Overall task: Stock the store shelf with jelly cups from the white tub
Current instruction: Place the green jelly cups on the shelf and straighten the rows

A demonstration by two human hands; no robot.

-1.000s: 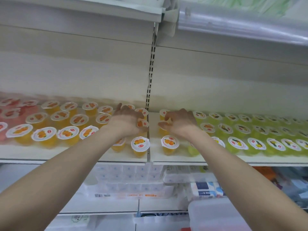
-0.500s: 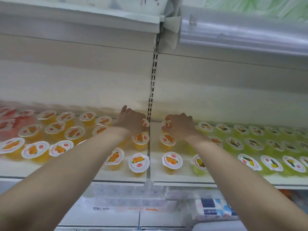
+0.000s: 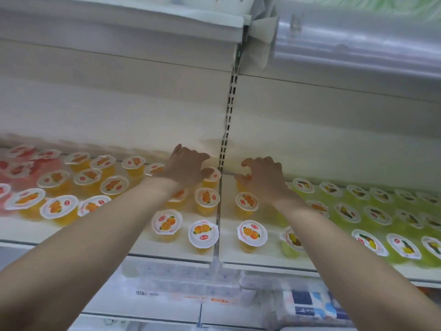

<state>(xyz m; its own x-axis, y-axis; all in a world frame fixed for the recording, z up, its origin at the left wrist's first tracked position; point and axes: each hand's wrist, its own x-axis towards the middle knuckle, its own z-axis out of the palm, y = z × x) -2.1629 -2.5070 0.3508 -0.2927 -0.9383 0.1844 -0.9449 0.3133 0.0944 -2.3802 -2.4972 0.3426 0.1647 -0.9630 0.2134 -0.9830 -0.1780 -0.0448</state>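
Orange jelly cups (image 3: 203, 234) stand in rows on the white store shelf (image 3: 181, 253), with red ones (image 3: 18, 168) at the far left and green ones (image 3: 368, 242) on the right. Both my arms reach to the back of the shelf beside the slotted centre upright. My left hand (image 3: 187, 168) curls over an orange cup (image 3: 213, 177) in the back row, thumb on its lid. My right hand (image 3: 263, 179) curls round another orange cup (image 3: 248, 177) just right of the upright, which it mostly hides. I cannot make out the white tub.
The shelf above (image 3: 143, 17) hangs low over the cups, with a clear plastic roll (image 3: 358, 41) at its right. Below, the lower shelf holds wrapped white packs (image 3: 188, 280) and a blue and white pack (image 3: 310, 304).
Both hands have moved farther back along the shelf, from the middle rows to the back row. The view has tilted so the shelf sits lower in the frame.
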